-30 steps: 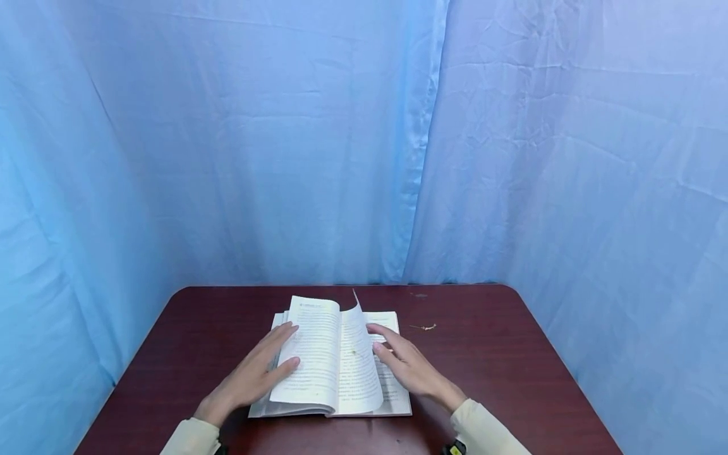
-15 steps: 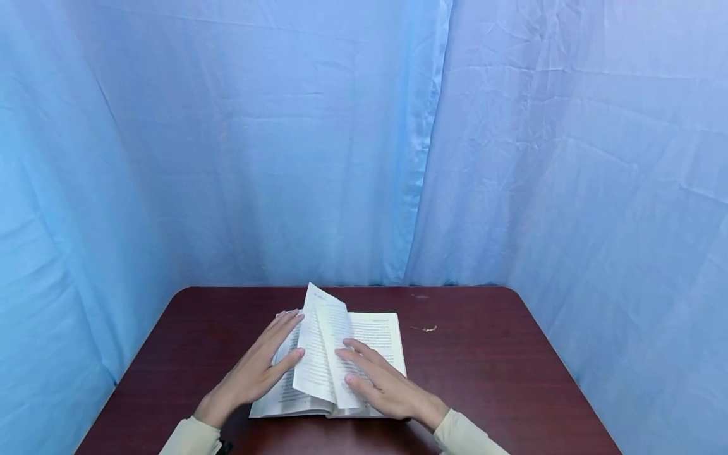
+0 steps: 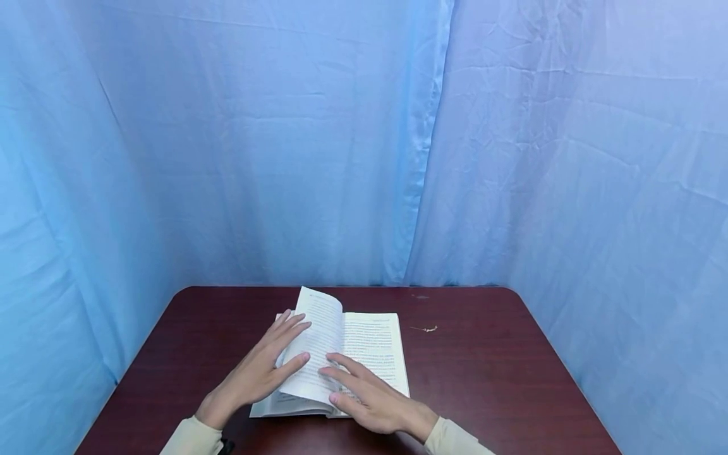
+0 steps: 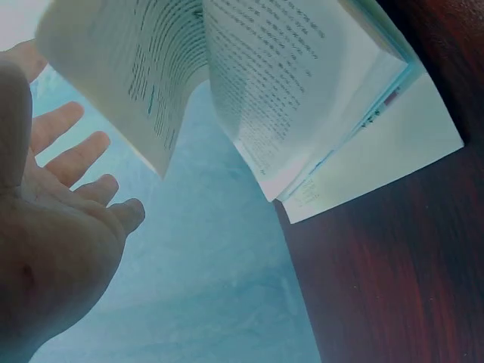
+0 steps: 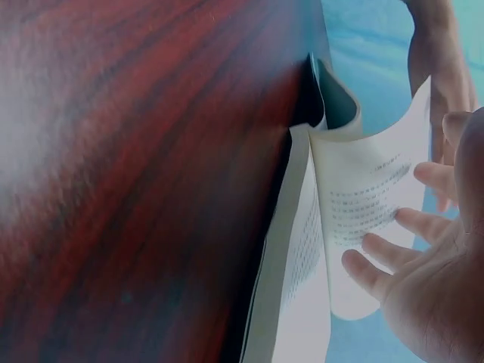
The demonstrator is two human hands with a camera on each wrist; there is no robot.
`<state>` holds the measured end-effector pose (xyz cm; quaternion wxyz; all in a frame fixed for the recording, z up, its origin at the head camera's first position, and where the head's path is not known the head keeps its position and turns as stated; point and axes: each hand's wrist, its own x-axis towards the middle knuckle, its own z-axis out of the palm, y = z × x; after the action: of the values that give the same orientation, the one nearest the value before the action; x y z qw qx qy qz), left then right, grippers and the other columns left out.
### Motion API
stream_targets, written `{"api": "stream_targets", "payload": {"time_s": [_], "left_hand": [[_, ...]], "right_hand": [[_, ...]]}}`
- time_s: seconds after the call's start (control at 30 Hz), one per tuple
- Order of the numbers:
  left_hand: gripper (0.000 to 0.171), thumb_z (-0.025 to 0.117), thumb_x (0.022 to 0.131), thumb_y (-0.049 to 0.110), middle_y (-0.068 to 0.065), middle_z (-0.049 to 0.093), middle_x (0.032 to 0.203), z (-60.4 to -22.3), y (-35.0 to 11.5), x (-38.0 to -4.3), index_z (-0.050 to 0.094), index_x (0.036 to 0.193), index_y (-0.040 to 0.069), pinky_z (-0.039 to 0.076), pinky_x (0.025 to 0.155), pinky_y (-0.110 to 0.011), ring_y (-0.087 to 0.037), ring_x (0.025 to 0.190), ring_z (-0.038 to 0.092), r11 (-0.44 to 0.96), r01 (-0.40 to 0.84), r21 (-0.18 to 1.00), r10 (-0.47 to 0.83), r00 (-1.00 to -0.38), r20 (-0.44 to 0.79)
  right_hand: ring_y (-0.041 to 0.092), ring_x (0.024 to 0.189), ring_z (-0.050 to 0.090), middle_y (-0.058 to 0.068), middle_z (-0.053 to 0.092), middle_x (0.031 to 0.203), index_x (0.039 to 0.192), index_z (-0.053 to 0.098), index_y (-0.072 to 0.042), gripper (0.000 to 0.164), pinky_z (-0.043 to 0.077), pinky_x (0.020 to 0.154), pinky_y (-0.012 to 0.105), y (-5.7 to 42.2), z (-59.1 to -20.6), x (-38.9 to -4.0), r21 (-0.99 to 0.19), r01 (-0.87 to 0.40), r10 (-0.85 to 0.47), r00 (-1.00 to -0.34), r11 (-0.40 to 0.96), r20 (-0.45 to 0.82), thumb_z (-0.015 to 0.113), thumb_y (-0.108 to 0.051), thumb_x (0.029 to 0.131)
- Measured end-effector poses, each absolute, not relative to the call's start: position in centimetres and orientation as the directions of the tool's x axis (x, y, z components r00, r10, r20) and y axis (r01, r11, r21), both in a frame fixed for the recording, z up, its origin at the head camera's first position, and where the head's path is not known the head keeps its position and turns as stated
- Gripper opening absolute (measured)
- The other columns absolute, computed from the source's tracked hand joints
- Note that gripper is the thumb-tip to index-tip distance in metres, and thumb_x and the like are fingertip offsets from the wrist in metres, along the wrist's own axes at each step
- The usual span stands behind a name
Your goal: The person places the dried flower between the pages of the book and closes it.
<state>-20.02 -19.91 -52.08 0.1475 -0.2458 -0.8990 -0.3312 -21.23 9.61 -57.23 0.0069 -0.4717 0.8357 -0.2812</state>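
An open book (image 3: 372, 341) with printed text lies on the table, and a lifted page (image 3: 318, 328) curves over its left half. My left hand (image 3: 258, 370) is at the left edge of that page, thumb and fingers spread. Over the lower middle of the book is my right hand (image 3: 370, 395), its fingers extended toward the raised page. In the left wrist view the page (image 4: 144, 83) arches beside the left hand's fingers (image 4: 79, 155). The right wrist view shows the right hand's fingers (image 5: 370, 272) reaching across the upright page (image 5: 370, 181).
The dark red-brown table (image 3: 483, 379) has rounded far corners. A small dry twig (image 3: 425, 328) lies to the right of the book. Blue curtains (image 3: 284, 158) hang behind the table and along both sides.
The right hand has swept from the book's right side leftward to its middle. Raised pages have swung over to the left, baring the right page. The left hand has barely moved.
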Motion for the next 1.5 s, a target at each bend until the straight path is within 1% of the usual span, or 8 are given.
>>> {"api": "stream_targets", "payload": {"time_s": [0.07,0.27,0.43,0.53,0.73,0.97,1.27,1.5], "left_hand": [[0.054,0.076,0.109,0.028,-0.019,0.058,0.170,-52.3,-19.9,-20.0,0.065,0.159,0.010,0.041,0.128,-0.077,-0.056,0.165,0.041,0.670,0.538,0.512,0.353,-0.837,0.417],[0.053,0.076,0.110,0.031,-0.022,0.059,0.169,-53.6,-20.3,-20.0,0.066,0.156,0.006,0.039,0.129,-0.077,-0.056,0.164,0.043,0.704,0.501,0.504,0.387,-0.865,0.319],[0.058,0.073,0.111,0.037,-0.027,0.054,0.171,-54.2,-20.7,-20.0,0.064,0.158,0.004,0.032,0.130,-0.082,-0.060,0.164,0.040,0.693,0.461,0.554,0.428,-0.882,0.199],[0.062,0.072,0.111,0.040,-0.029,0.052,0.172,-54.6,-20.7,-20.1,0.062,0.160,0.003,0.030,0.130,-0.084,-0.061,0.164,0.038,0.683,0.433,0.589,0.444,-0.886,0.137],[0.069,0.074,0.110,0.043,-0.030,0.050,0.173,-55.6,-20.9,-20.1,0.058,0.163,0.003,0.030,0.131,-0.083,-0.061,0.164,0.038,0.695,0.385,0.607,0.451,-0.891,0.050],[0.070,0.072,0.110,0.045,-0.029,0.049,0.174,-56.2,-21.2,-20.1,0.056,0.165,0.004,0.032,0.130,-0.082,-0.061,0.164,0.039,0.700,0.377,0.607,0.451,-0.892,0.033],[0.071,0.072,0.110,0.046,-0.027,0.048,0.175,-56.4,-21.5,-20.0,0.055,0.166,0.006,0.035,0.129,-0.081,-0.058,0.164,0.040,0.699,0.365,0.615,0.448,-0.894,0.022],[0.072,0.071,0.111,0.048,-0.025,0.047,0.177,-56.6,-21.4,-20.0,0.054,0.168,0.008,0.036,0.129,-0.079,-0.055,0.166,0.040,0.707,0.352,0.614,0.447,-0.895,-0.001]], "right_hand": [[0.031,0.166,0.048,0.011,0.041,0.183,0.170,0.051,-0.020,0.051,0.047,0.133,0.051,9.5,-55.8,-20.2,-0.502,-0.756,-0.795,-0.573,0.420,0.198,0.045,-0.039,0.123],[0.026,0.163,0.052,0.006,0.049,0.178,0.163,0.059,-0.017,0.050,0.048,0.133,0.046,9.5,-55.5,-19.8,-0.513,-0.732,-0.813,-0.573,0.448,0.107,0.040,-0.041,0.123],[0.022,0.160,0.056,0.004,0.059,0.170,0.158,0.065,-0.015,0.049,0.048,0.133,0.043,10.0,-55.4,-19.9,-0.506,-0.755,-0.834,-0.539,0.417,0.117,0.039,-0.039,0.124],[0.023,0.157,0.059,0.004,0.062,0.167,0.155,0.068,-0.014,0.046,0.049,0.132,0.044,10.6,-55.2,-20.0,-0.513,-0.753,-0.825,-0.548,0.413,0.140,0.042,-0.037,0.124],[0.025,0.150,0.064,0.005,0.069,0.157,0.148,0.071,-0.012,0.036,0.054,0.126,0.048,12.6,-55.4,-21.1,-0.478,-0.738,-0.747,-0.627,0.477,0.222,0.059,-0.030,0.119],[0.031,0.138,0.069,0.009,0.075,0.144,0.137,0.076,-0.008,0.031,0.059,0.116,0.053,15.8,-55.8,-23.1,-0.370,-0.730,-0.619,-0.684,0.575,0.386,0.076,-0.014,0.106],[0.036,0.143,0.067,0.012,0.074,0.146,0.136,0.076,-0.004,0.034,0.054,0.121,0.061,19.2,-55.8,-25.3,-0.444,-0.529,-0.427,-0.848,0.723,0.314,0.082,-0.010,0.103],[0.045,0.144,0.063,0.018,0.072,0.148,0.141,0.073,-0.002,0.042,0.051,0.118,0.069,21.7,-56.2,-26.5,-0.450,-0.439,-0.303,-0.889,0.777,0.344,0.084,-0.010,0.101]]}}
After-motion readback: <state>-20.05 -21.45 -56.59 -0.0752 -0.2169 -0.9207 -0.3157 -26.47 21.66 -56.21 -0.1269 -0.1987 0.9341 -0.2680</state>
